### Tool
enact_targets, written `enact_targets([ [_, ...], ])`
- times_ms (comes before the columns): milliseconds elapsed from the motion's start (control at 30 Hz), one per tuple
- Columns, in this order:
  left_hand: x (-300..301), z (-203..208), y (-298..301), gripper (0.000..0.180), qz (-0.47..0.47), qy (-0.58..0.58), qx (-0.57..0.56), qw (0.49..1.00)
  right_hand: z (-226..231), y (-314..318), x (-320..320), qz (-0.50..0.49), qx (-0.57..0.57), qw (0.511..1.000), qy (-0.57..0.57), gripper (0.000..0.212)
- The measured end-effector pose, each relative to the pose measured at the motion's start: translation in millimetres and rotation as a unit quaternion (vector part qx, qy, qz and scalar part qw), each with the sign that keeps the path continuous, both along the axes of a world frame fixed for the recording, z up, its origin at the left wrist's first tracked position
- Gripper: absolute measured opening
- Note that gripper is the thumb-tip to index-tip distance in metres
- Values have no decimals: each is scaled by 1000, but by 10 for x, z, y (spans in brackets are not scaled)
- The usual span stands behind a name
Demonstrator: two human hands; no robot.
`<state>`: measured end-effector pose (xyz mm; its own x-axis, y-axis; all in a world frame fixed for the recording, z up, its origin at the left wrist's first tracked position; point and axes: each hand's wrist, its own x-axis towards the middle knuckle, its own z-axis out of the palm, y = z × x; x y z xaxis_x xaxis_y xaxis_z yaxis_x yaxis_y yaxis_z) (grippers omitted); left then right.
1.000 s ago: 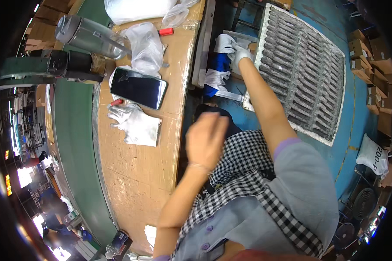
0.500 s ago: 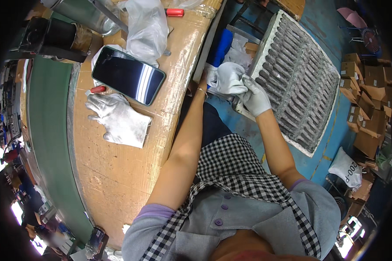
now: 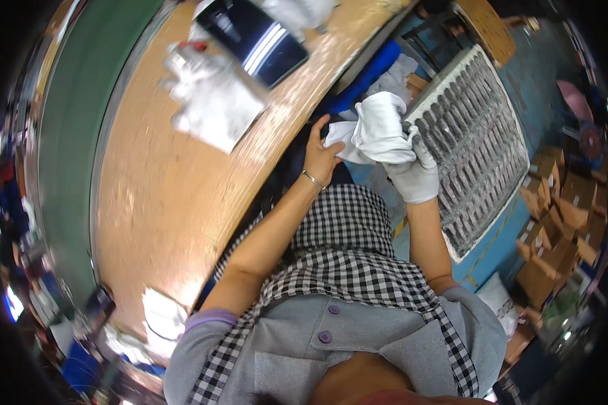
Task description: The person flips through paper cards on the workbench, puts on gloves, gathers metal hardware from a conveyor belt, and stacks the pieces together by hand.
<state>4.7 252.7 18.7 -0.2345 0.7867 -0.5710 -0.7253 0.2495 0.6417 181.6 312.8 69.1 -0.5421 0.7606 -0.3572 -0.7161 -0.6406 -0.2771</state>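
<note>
A bundle of folded white cloth (image 3: 382, 128), perhaps a glove, is up in front of me between my hands. My right hand (image 3: 415, 174), in a white glove, grips its right and lower side. My bare left hand (image 3: 323, 154), with a bracelet at the wrist, pinches the loose left end of the cloth between thumb and fingers. On the table to the left lies a pair of white work gloves (image 3: 216, 101), smudged grey. Beyond the gloves is a dark smartphone (image 3: 253, 40) with a shiny screen.
The wooden table (image 3: 162, 223) runs along my left, with a green belt (image 3: 67, 169) past it. At right stands a grey ribbed panel (image 3: 473, 142) with a white rim. Open cardboard boxes (image 3: 561, 229) are stacked farther right. More white cloth (image 3: 162, 320) lies near the table's close end.
The view has shifted, so the phone and gloves sit higher. My hands have come closer with the cloth, and my left hand, earlier partly hidden by the table edge, now shows fully.
</note>
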Motion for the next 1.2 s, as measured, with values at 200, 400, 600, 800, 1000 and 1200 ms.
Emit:
enact_targets([
  [200, -276, 627, -961, 45, -33, -165, 62, 984, 322, -470, -383, 178, -4, 983, 39, 36],
  [400, -428, 864, -1919, 53, 109, -214, 119, 964, 440, -962, -794, 325, -28, 945, 40, 30],
  [600, -198, 930, -2599, 28, 319, 63, 21, 945, 43, -1324, -1031, 466, 130, 875, -20, 33],
  [800, -196, 1247, -3823, 30, 407, 294, -91, 860, -98, -1324, -1316, 567, 253, 754, -215, 44],
  [1000, 435, 367, -5843, 42, 222, 438, -679, 546, -317, -1135, -1379, 642, 298, 666, -236, 45],
  [1200, 1127, -521, -6112, 47, 234, 246, -764, 548, -187, -1101, -1578, 635, 491, 529, -277, 38],
])
